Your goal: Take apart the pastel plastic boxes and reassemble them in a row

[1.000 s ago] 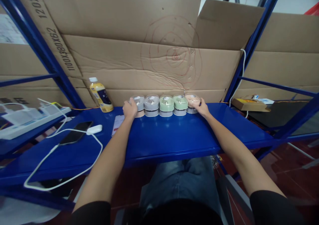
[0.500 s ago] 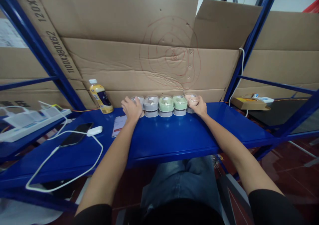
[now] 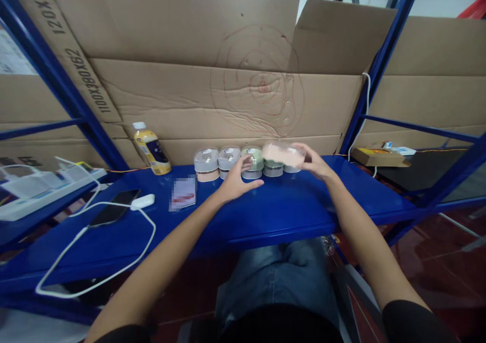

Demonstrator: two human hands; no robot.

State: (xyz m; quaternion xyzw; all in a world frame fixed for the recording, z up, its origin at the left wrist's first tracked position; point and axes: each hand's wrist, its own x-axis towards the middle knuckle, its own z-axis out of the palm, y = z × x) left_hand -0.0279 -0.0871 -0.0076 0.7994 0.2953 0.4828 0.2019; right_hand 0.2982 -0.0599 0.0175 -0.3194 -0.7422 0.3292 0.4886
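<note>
In the head view, several small plastic boxes with clear lids stand in a two-high row on the blue shelf. My right hand (image 3: 314, 165) grips a peach box (image 3: 281, 155) by its right end. That box is lifted, tilted and blurred by motion. It partly covers the right-hand stack (image 3: 273, 171) and the lower box (image 3: 292, 169) at the row's end. My left hand (image 3: 236, 182) is open, thumb and fingers apart, before a green-topped box (image 3: 253, 157). It partly hides a grey box (image 3: 228, 156). At the left end, another grey box (image 3: 206, 161) rests on a peach one (image 3: 207, 175).
A yellow drink bottle (image 3: 152, 149) stands left of the row. A blurred-out card or screen (image 3: 184, 193), a dark phone (image 3: 114, 209) and a looping white cable (image 3: 151, 237) lie on the blue shelf (image 3: 273, 209). Cardboard (image 3: 170, 100) backs the shelf, with blue posts (image 3: 379, 75) at the sides.
My right hand has lifted the peach box off the right-end stack and brought it leftward. My left hand has left the left-end stack and moved right, its fingers opening.
</note>
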